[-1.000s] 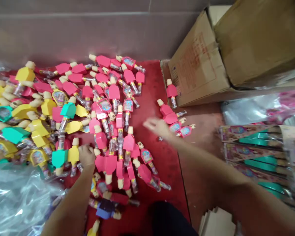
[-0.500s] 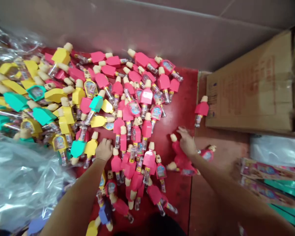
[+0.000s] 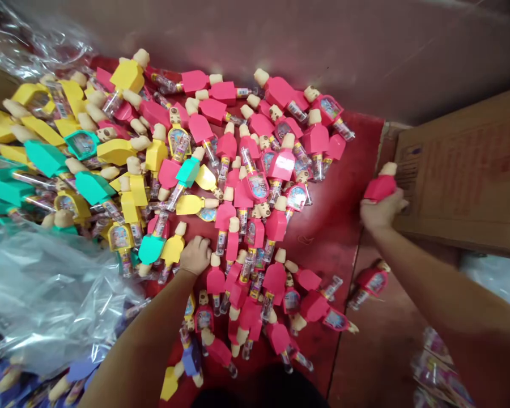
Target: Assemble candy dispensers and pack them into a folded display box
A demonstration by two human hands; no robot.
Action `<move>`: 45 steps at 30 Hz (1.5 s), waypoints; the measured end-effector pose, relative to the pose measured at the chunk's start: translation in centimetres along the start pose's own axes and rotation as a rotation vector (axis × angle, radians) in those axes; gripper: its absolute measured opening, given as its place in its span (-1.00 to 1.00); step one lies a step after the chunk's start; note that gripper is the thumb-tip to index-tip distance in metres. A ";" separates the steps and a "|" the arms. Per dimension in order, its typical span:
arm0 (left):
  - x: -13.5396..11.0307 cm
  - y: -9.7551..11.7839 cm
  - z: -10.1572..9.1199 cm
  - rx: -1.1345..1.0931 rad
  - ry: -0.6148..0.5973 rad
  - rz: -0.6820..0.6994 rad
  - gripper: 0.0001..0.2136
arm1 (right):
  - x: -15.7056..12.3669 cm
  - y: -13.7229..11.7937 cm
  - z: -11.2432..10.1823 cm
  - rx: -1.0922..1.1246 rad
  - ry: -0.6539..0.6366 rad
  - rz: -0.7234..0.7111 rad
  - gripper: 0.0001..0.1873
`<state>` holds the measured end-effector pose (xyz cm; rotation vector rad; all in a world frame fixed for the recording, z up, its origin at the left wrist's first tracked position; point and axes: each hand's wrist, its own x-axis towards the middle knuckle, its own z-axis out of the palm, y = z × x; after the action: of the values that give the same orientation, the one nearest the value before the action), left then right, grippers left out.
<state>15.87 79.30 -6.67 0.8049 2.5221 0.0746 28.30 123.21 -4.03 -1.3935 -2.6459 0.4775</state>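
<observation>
My right hand (image 3: 381, 211) is shut on a pink doll-shaped toy (image 3: 379, 188) with a cream head, close to the cardboard box (image 3: 463, 170). My left hand (image 3: 195, 255) rests with curled fingers on a heaped pile of pink, yellow and teal doll-shaped toys (image 3: 221, 170), between a yellow toy (image 3: 173, 250) and a pink toy (image 3: 215, 280). Whether it grips one is hidden. Each toy has a clear tube body and some carry a round picture badge. A few pink toys (image 3: 369, 281) lie apart, below my right forearm.
The pile lies on a red mat (image 3: 340, 226) against a mauve wall (image 3: 323, 51). Clear plastic sheeting (image 3: 46, 283) covers the lower left. Bagged toy packets (image 3: 437, 368) sit at the lower right, beside a brown floor (image 3: 378, 357).
My right hand has moved up to the box and now holds the pink toy that stood beside it. My left hand stays on the pile. The view has swung, shifting everything left.
</observation>
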 end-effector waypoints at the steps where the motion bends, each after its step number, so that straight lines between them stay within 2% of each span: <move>1: 0.0 0.0 0.0 -0.005 0.002 0.002 -0.80 | -1.7 -0.8 0.1 0.024 -0.002 -0.030 -0.30; 3: -0.1 0.1 -0.1 -0.015 0.005 0.007 -0.80 | -5.2 -3.1 0.2 0.089 -0.063 -0.118 -0.30; 4: -0.1 0.1 -0.2 -0.020 0.008 0.010 -0.80 | -6.5 -4.6 0.1 0.128 -0.139 -0.193 -0.32; 6: -0.1 0.2 -0.3 -0.031 0.010 0.019 -0.81 | -6.7 -7.9 -0.4 0.172 -0.287 -0.361 -0.49; 7: -0.1 0.2 -0.3 -0.037 0.011 0.025 -0.82 | -5.6 -9.7 -0.8 0.180 -0.338 -0.434 -0.60; 8: -0.1 0.1 -0.2 -0.042 0.011 0.030 -0.82 | -3.5 -11.5 -1.1 0.137 -0.330 -0.507 -0.69; 9: -0.1 0.1 -0.2 -0.048 0.011 0.034 -0.82 | -0.8 -13.4 -1.3 0.119 -0.249 -0.491 -0.69; 11: -0.2 0.0 0.0 -0.056 0.010 0.039 -0.82 | 5.4 -16.9 -1.1 0.093 -0.145 -0.417 -0.50; 12: -0.3 0.0 0.1 -0.060 0.010 0.041 -0.82 | 8.2 -18.5 -0.6 0.075 -0.149 -0.364 -0.46; 13: -0.3 0.0 0.2 -0.064 0.009 0.044 -0.83 | 10.4 -19.8 0.1 0.045 -0.223 -0.294 -0.44; 15: -0.4 -0.1 0.4 -0.072 0.013 0.050 -0.83 | 12.7 -21.7 1.8 -0.002 -0.293 -0.219 -0.39; 17: -0.4 -0.1 0.5 -0.081 0.029 0.058 -0.84 | 12.2 -22.7 3.5 -0.036 -0.313 -0.250 -0.35; 22: -0.4 -0.1 0.2 -0.145 0.133 0.081 -0.82 | 6.6 -23.4 5.8 -0.035 -0.360 -0.431 -0.30; 26: -0.4 -0.2 0.4 -0.238 0.287 0.024 -0.80 | 2.7 -22.7 6.0 -0.018 -0.369 -0.452 -0.39; 31: -1.0 -0.6 1.4 -0.330 0.515 -0.221 -0.83 | -4.1 -21.0 5.3 0.055 -0.402 -0.435 -0.47; 34: -2.0 -0.8 1.6 -0.370 0.613 -0.340 -0.84 | -9.2 -19.8 4.2 0.091 -0.461 -0.381 -0.45; 37: -2.8 -1.0 1.4 -0.404 0.656 -0.378 -0.86 | -13.4 -17.3 2.2 0.109 -0.498 -0.386 -0.49; 40: -2.5 -1.3 1.3 -0.414 0.664 -0.383 -0.84 | -15.9 -11.6 -1.4 0.122 -0.441 -0.387 -0.61; 43: -1.8 -1.3 1.7 -0.395 0.647 -0.409 -0.87 | -16.6 -3.0 -5.5 0.050 -0.227 -0.151 -0.47; 45: -1.5 -1.3 2.0 -0.374 0.618 -0.420 -0.97 | -16.7 2.5 -7.2 -0.023 -0.121 0.007 -0.34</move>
<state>17.19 77.16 -8.03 0.0891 3.0448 0.7246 41.57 112.39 2.73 -1.4245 -2.7500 0.5508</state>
